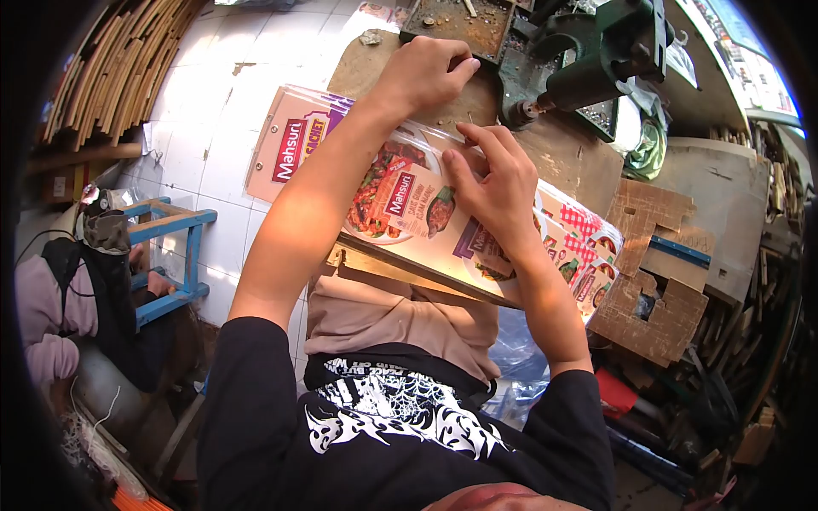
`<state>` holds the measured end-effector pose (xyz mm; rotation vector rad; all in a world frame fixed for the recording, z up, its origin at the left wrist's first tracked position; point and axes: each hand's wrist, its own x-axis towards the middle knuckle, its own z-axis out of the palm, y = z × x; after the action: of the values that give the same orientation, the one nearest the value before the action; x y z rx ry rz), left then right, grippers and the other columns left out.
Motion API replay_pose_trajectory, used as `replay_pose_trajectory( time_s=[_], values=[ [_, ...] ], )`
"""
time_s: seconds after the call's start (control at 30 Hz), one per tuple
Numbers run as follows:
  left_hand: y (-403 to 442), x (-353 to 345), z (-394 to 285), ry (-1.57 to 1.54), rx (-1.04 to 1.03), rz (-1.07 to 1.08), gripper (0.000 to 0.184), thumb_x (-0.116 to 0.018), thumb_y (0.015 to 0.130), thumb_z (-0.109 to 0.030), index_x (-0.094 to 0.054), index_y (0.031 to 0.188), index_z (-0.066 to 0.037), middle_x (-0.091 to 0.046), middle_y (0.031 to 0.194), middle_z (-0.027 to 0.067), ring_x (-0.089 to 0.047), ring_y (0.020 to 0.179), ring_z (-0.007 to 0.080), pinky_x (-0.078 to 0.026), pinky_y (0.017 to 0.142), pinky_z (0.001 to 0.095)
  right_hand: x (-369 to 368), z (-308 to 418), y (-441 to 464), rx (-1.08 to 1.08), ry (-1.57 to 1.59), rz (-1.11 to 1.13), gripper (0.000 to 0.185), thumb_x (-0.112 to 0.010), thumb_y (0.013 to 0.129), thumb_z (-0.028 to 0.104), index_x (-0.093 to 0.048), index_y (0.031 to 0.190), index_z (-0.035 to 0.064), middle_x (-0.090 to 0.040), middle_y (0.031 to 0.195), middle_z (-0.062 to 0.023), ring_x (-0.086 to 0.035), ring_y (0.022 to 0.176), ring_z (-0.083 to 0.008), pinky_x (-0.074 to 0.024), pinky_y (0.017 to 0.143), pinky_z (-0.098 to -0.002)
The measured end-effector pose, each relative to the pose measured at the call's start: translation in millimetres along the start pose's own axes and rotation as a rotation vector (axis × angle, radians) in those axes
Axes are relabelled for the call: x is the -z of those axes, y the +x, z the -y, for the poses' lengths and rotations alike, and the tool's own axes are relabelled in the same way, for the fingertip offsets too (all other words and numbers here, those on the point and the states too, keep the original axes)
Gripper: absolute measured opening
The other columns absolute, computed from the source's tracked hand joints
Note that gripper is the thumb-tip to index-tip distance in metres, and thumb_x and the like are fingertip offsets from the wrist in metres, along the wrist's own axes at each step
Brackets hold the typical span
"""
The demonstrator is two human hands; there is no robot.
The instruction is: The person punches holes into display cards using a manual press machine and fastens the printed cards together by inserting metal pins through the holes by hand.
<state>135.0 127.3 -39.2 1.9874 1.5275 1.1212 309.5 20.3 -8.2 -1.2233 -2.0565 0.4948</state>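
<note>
A long stack of printed "Mahsuri" display boards [423, 204] lies slantwise across the workbench edge in front of my body, with food pictures on its face and small metal eyelets at its left end. My left hand [430, 77] is closed above the far side of the boards, close to a dark parts tray [456, 25]. Whatever its fingers may hold is hidden. Resting on the boards, my right hand [494, 179] has its thumb and fingers apart. Just beyond it stands a dark green bench machine [588, 60] with a round metal head.
Cut brown cardboard [652, 272] stands at the right. A blue-framed stool [192, 247] is on the tiled floor [200, 102] at the left, near another person [64, 298]. Stacked wooden strips [119, 64] fill the far left. Clear plastic [515, 362] hangs below the bench.
</note>
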Motion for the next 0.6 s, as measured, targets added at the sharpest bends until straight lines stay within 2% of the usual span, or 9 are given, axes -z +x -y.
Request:
replay_pose_trajectory(
  time_s=[0.03,0.17,0.23,0.3,0.4,0.47,0.5,0.57,0.6],
  values=[
    [0,2,-2,0.000,0.058,0.048,0.033,-0.064,0.091,-0.037,-0.074,0.098,-0.007,-0.071,0.085,0.0209,-0.070,0.082,0.0391,-0.056,0.076,0.0460,0,1,0,-0.004,0.002,0.003,0.029,-0.077,0.082,0.018,-0.071,0.107,0.0049,-0.067,0.091,-0.0091,-0.068,0.074,-0.0239,-0.0531,0.067,-0.0358],
    [-2,2,-2,-0.008,0.058,0.034,0.033,-0.064,0.091,-0.037,-0.074,0.099,-0.007,-0.072,0.087,0.0205,-0.070,0.084,0.0388,-0.056,0.077,0.0453,1,-2,-2,0.011,0.010,0.001,0.029,-0.076,0.082,0.017,-0.071,0.108,0.0044,-0.066,0.090,-0.0088,-0.068,0.072,-0.0235,-0.0529,0.067,-0.0358],
    [-1,0,1,-0.002,-0.033,-0.042,0.030,-0.067,0.092,-0.031,-0.073,0.098,-0.002,-0.070,0.081,0.0193,-0.067,0.070,0.0327,-0.052,0.067,0.0392,9,-1,0,-0.016,0.046,0.045,0.030,-0.076,0.083,0.017,-0.071,0.109,0.0041,-0.066,0.092,-0.0098,-0.067,0.073,-0.0242,-0.0530,0.067,-0.0359],
    [-1,1,0,0.004,-0.029,-0.024,0.030,-0.067,0.092,-0.031,-0.073,0.098,-0.002,-0.070,0.082,0.0194,-0.067,0.071,0.0329,-0.052,0.067,0.0393,20,3,-1,-0.044,0.084,0.086,0.031,-0.076,0.083,0.017,-0.071,0.111,0.0039,-0.067,0.093,-0.0109,-0.067,0.074,-0.0249,-0.0531,0.067,-0.0360],
    [-1,1,2,0.011,-0.026,-0.013,0.030,-0.067,0.092,-0.032,-0.073,0.098,-0.003,-0.070,0.082,0.0196,-0.067,0.072,0.0332,-0.052,0.068,0.0396,42,16,-11,-0.075,0.147,0.171,0.039,-0.076,0.083,0.019,-0.069,0.117,0.0021,-0.066,0.102,-0.0155,-0.066,0.086,-0.0291,-0.0533,0.074,-0.0367],
    [0,0,4,0.010,-0.039,-0.016,0.030,-0.067,0.091,-0.032,-0.073,0.098,-0.003,-0.070,0.082,0.0196,-0.067,0.073,0.0333,-0.052,0.069,0.0397,59,28,-31,0.122,-0.009,0.250,0.058,-0.081,0.079,0.027,-0.063,0.128,0.0016,-0.062,0.117,-0.0181,-0.060,0.107,-0.0343,-0.0497,0.090,-0.0421],
    [-1,-1,4,0.013,-0.050,-0.032,0.030,-0.067,0.092,-0.032,-0.073,0.098,-0.003,-0.070,0.082,0.0195,-0.067,0.072,0.0333,-0.052,0.069,0.0399,65,33,-42,0.121,-0.014,0.244,0.058,-0.081,0.079,0.027,-0.063,0.128,0.0016,-0.062,0.117,-0.0181,-0.060,0.107,-0.0343,-0.0497,0.090,-0.0421],
    [1,-2,4,0.014,-0.072,-0.056,0.030,-0.067,0.092,-0.032,-0.073,0.098,-0.003,-0.070,0.082,0.0193,-0.067,0.072,0.0333,-0.052,0.069,0.0400,73,39,-64,0.318,-0.198,0.307,0.080,-0.084,0.072,0.039,-0.055,0.137,0.0018,-0.057,0.127,-0.0169,-0.051,0.124,-0.0374,-0.0395,0.104,-0.0498],
    [1,0,4,0.013,-0.055,-0.038,0.030,-0.067,0.092,-0.031,-0.073,0.098,-0.003,-0.070,0.082,0.0193,-0.067,0.072,0.0329,-0.052,0.069,0.0394,74,33,-77,0.328,-0.278,0.376,0.099,-0.086,0.063,0.049,-0.049,0.143,0.0039,-0.053,0.134,-0.0148,-0.043,0.135,-0.0392,-0.0314,0.112,-0.0555]
  ],
)
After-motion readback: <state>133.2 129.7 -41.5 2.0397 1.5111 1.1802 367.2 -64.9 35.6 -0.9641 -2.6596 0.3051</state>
